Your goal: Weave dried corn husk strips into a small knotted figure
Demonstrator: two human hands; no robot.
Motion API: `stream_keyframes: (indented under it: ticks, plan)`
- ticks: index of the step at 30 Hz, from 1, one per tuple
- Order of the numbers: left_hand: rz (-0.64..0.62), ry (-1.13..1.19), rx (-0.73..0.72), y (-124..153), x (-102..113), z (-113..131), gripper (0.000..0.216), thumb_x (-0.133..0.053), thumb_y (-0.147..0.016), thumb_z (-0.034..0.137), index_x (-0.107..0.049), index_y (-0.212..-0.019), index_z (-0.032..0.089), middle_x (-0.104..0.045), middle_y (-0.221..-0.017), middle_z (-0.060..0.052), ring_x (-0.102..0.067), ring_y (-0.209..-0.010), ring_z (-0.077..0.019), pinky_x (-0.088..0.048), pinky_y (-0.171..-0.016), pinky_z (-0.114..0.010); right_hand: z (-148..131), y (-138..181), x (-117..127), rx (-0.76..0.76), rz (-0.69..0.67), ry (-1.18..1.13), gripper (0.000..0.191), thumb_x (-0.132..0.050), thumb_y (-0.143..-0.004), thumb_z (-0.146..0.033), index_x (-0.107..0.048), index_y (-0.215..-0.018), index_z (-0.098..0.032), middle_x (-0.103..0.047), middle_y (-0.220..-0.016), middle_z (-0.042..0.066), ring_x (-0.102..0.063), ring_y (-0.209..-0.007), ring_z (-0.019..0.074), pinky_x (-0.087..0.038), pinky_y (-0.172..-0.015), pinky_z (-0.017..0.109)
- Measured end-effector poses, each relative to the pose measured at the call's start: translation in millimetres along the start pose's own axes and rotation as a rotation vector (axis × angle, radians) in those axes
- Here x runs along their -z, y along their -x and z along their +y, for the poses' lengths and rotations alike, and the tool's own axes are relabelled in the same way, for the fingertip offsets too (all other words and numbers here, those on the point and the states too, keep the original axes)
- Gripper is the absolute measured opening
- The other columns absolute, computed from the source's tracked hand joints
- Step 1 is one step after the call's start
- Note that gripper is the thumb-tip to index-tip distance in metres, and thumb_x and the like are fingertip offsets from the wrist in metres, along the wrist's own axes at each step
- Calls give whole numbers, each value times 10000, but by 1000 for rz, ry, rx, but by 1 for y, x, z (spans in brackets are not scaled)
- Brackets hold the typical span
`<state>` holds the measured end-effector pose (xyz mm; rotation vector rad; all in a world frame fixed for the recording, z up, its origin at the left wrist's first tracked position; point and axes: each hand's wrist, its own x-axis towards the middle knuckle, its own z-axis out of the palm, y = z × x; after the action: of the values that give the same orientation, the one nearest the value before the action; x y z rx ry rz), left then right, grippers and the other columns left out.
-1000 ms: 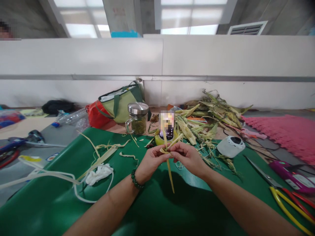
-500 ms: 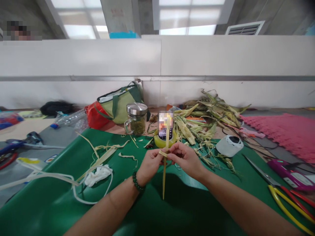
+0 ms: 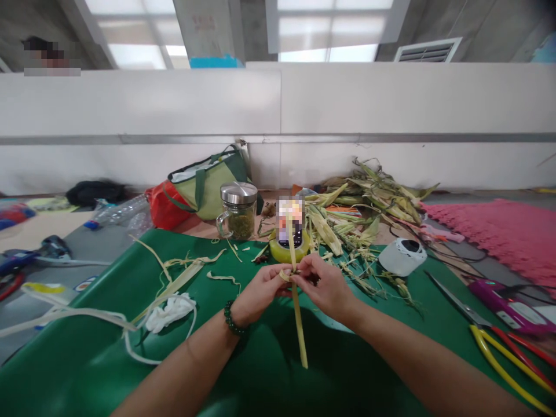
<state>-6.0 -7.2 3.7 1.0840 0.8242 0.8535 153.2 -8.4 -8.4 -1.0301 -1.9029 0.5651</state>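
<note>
Between my two hands a pale yellow corn husk strip (image 3: 299,324) runs upright, its lower end hanging over the green mat (image 3: 243,370) and its upper end crossing in front of a phone (image 3: 297,238). My left hand (image 3: 266,289), with a green bead bracelet at its wrist, pinches a small curled part of the strip. From the other side my right hand (image 3: 324,284) grips it with thumb and fingers, close against the left fingertips. The exact fold under the fingers is hidden. The phone leans on a yellow-green roll of tape (image 3: 282,252) behind the hands.
A pile of corn husks (image 3: 373,194) lies at the back right. Nearby are a white roll (image 3: 402,256) and large scissors (image 3: 480,330). At left are a lidded glass mug (image 3: 238,217), a bag (image 3: 208,188), a crumpled white tissue (image 3: 171,311) and white cord (image 3: 87,313).
The strip's lower end has swung to the right and hangs slightly lower. Both hands stay together at its middle, and the curled part has shifted slightly. The view has moved a little.
</note>
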Motion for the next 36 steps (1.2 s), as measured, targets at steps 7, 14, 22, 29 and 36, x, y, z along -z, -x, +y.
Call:
stream_keyframes:
  ticks: [7,14,22,29,36]
  plan:
    - [-9,11,-2,0,1,1,375,-724,-670,420,-737,-912,134,-715,-792,-89,-625,-716,-179,-497,-688,-281,1,4,-1,49,23,111,107,-534,-847,-285,-462,-807,-216,-525,-603,-38,-480,-480,104,-362,-452,203]
    - [-69,13,-103,2,2,2,317,-772,-584,233,-741,-886,143,-712,-799,-55,-616,-787,-186,-477,-737,-268,0,4,0,82,47,167,108,-539,-847,-284,-470,-799,-217,-499,-558,-57,-459,-448,100,-330,-449,205]
    - [-15,-128,-146,1,-1,-4,470,-725,-671,491,-736,-956,118,-715,-869,-89,-606,-778,-191,-484,-692,-270,4,3,0,128,69,159,36,-513,-821,-214,-479,-807,-214,-515,-566,-50,-474,-459,104,-342,-455,201]
    - [28,-172,-118,1,4,0,534,-675,-692,559,-730,-998,124,-728,-872,-91,-627,-778,-190,-497,-670,-257,0,1,9,281,-54,246,136,-462,-910,-240,-493,-781,-207,-581,-672,-1,-540,-565,127,-368,-539,224]
    - [64,-160,-9,0,8,5,515,-756,-596,533,-746,-900,118,-747,-787,-101,-683,-746,-218,-509,-624,-263,2,-2,12,219,-125,268,179,-469,-930,-258,-476,-760,-203,-583,-668,-7,-524,-536,115,-348,-513,216]
